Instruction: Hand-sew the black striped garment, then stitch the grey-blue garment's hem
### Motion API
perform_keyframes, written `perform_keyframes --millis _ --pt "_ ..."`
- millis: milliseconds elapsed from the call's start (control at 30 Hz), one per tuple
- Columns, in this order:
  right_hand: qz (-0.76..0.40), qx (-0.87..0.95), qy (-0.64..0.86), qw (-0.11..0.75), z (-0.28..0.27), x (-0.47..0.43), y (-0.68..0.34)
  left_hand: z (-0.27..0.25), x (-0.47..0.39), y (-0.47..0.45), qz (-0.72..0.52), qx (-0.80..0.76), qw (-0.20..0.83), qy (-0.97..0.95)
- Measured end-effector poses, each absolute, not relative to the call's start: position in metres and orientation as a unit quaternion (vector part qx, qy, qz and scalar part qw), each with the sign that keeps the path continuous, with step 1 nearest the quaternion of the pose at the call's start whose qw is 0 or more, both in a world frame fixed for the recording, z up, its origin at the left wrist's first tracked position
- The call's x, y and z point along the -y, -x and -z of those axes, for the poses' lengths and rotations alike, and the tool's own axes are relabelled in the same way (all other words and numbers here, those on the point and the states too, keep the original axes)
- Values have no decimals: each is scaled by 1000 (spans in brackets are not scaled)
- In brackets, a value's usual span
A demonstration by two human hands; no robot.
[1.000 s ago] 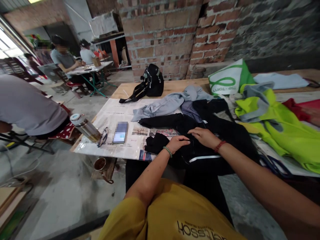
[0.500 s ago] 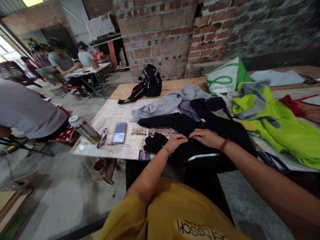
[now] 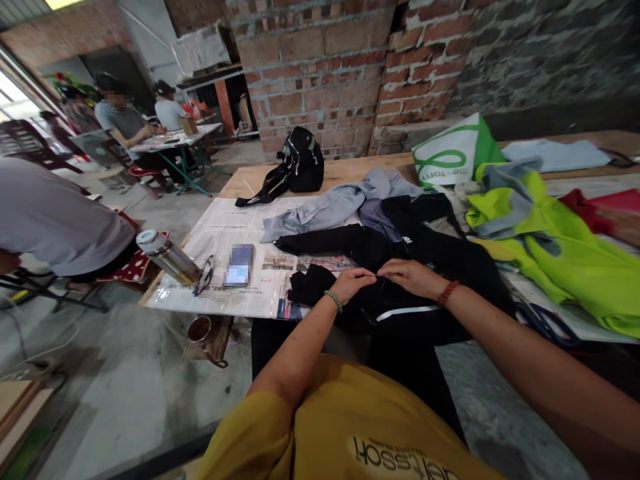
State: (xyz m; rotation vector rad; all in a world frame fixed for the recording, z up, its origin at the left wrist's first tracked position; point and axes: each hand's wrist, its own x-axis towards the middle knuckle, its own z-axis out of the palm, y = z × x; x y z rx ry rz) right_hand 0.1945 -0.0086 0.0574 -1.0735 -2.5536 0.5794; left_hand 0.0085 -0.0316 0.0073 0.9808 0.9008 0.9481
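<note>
A black garment (image 3: 450, 267) lies spread over the table's near edge and hangs towards my lap. A white strip (image 3: 407, 312) shows along its lower part. My left hand (image 3: 353, 283), with a green bracelet at the wrist, pinches a bit of the black cloth between thumb and fingers. Close beside it, my right hand (image 3: 413, 277), with a red bracelet, pinches the same cloth, the fingertips of both hands almost meeting. Whether a small thing such as a needle sits between the fingertips is too small to tell.
Left on the newspaper-covered table (image 3: 200, 233) are a phone (image 3: 239, 265), glasses (image 3: 204, 275) and a flask (image 3: 167, 257). A black bag (image 3: 305, 160) stands behind grey cloth (image 3: 325, 210). Right are a yellow-green garment (image 3: 560, 247) and scissors (image 3: 547, 325). A person (image 3: 60, 220) sits at left.
Both hands stay at nearly the same spot, still pinching the black cloth. The fingertips have shifted only very slightly. A person at the far table has moved their hands a little.
</note>
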Motion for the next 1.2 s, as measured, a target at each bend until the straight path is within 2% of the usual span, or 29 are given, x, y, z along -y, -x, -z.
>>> perform_keyframes --millis 267,500,700,1200 --pt "-208 882 388 169 -56 12 -194 -5 31 -7 -425 -394 680 -450" --pt "-358 794 456 183 -55 12 -193 -7 31 -7 -421 -389 677 -462" --pt "-480 722 453 210 -59 7 -189 -8 32 -6 -426 -382 672 -470" --pt "-605 590 465 264 -76 8 -180 -11 28 -8 -409 -382 704 -436"
